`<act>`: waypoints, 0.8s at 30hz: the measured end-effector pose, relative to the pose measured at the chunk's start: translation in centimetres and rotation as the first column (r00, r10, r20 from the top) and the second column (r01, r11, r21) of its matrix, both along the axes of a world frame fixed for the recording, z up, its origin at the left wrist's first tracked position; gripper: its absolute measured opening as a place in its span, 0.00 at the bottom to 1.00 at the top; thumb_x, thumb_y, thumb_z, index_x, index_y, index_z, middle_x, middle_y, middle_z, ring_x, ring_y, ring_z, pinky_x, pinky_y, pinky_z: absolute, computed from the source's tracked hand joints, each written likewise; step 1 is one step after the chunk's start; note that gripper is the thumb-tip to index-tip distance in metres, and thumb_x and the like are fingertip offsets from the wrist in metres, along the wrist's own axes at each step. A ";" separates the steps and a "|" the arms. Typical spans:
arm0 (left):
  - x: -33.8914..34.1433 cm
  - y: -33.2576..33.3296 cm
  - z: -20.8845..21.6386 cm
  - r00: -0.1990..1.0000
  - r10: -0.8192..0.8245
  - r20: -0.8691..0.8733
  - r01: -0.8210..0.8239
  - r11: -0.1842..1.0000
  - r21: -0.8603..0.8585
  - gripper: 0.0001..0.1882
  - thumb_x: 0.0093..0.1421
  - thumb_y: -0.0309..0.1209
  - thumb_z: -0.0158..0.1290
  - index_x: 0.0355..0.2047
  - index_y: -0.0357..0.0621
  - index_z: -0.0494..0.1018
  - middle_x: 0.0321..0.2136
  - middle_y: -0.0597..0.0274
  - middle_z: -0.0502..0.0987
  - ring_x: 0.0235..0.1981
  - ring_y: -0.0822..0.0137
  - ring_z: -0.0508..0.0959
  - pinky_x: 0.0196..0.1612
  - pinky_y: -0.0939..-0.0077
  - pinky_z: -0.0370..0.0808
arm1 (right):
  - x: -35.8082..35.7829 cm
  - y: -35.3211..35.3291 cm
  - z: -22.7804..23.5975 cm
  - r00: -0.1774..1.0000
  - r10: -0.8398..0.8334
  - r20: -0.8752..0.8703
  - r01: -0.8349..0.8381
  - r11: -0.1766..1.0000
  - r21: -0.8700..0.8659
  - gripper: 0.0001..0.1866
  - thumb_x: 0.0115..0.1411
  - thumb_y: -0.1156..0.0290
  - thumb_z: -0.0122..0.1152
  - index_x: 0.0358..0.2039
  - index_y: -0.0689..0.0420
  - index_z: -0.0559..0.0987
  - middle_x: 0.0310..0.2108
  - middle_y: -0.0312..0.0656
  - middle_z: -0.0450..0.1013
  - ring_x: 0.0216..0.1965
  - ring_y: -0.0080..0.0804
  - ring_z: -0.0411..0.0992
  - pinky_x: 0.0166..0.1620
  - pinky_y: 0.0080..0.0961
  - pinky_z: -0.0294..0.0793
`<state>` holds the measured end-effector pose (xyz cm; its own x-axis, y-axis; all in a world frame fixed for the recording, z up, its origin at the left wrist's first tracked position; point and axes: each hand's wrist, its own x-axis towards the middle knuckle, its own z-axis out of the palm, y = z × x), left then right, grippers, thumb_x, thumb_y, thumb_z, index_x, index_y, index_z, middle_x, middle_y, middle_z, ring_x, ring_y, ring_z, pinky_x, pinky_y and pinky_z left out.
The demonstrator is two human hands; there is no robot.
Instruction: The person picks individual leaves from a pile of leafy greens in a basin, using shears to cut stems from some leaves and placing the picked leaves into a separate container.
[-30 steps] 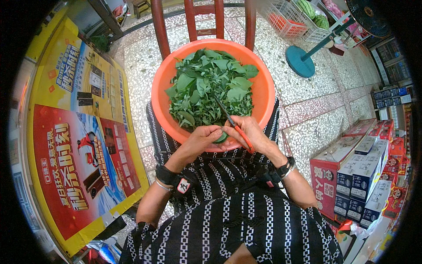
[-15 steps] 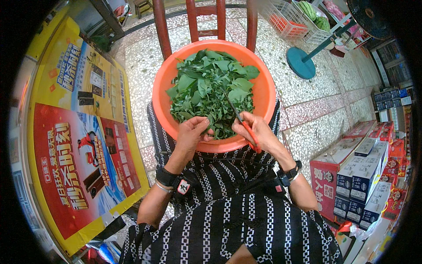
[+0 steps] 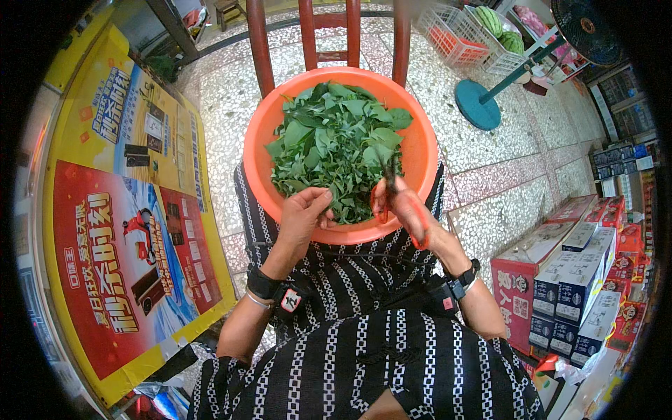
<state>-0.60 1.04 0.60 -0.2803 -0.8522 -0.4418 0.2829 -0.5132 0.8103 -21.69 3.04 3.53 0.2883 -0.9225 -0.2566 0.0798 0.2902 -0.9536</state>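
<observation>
Filling most of the orange basin (image 3: 256, 164), green leaves (image 3: 329, 143) are heaped from near its far edge to its near edge. Red-handled scissors (image 3: 390, 176) are gripped by the right hand (image 3: 409, 210) over the basin's near right edge, blades pointed toward the far edge, while the left hand (image 3: 302, 213) is held apart at the near left edge, its fingers curled, and whether a leaf is pinched there cannot be told. Beyond the far edge, a red-brown wooden chair back (image 3: 308, 35) is seen.

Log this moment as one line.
left hand: curled near green leaves | right hand: holding red-handled scissors | green leaves: heaped in orange basin
</observation>
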 end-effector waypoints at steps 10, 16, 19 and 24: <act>-0.5 0.2 -0.3 0.986 -0.103 0.128 0.118 0.986 -0.117 0.08 0.61 0.31 0.53 0.34 0.38 0.74 0.18 0.68 0.73 0.15 0.80 0.69 0.19 0.87 0.66 | 1.0 0.5 2.5 0.579 0.031 -0.815 -0.349 0.912 -0.213 0.28 0.53 0.47 0.61 0.33 0.64 0.69 0.30 0.56 0.70 0.32 0.53 0.69 0.33 0.41 0.67; -0.3 0.3 -0.8 0.984 -0.115 0.139 0.131 0.984 -0.116 0.10 0.62 0.31 0.50 0.40 0.37 0.72 0.21 0.67 0.75 0.17 0.80 0.70 0.21 0.88 0.66 | 1.0 0.0 2.6 0.654 0.177 -0.735 -0.206 0.977 0.052 0.28 0.54 0.49 0.61 0.32 0.66 0.69 0.29 0.58 0.71 0.32 0.52 0.71 0.32 0.38 0.68; -0.3 0.2 -0.6 0.997 -0.036 0.068 0.041 0.995 -0.088 0.11 0.63 0.30 0.49 0.43 0.37 0.70 0.22 0.66 0.75 0.18 0.79 0.71 0.22 0.88 0.67 | 1.1 0.5 2.0 0.720 0.005 -0.694 -0.187 0.965 -0.186 0.28 0.54 0.48 0.61 0.33 0.66 0.69 0.28 0.58 0.70 0.32 0.52 0.71 0.33 0.39 0.69; -0.5 0.2 -0.2 0.993 -0.091 0.077 0.099 0.989 -0.106 0.09 0.63 0.30 0.49 0.40 0.38 0.70 0.22 0.67 0.75 0.18 0.80 0.70 0.22 0.88 0.68 | 1.2 1.1 1.7 0.537 -0.047 -0.842 -0.372 0.883 -0.287 0.28 0.54 0.48 0.60 0.33 0.66 0.70 0.27 0.59 0.70 0.31 0.54 0.71 0.33 0.41 0.69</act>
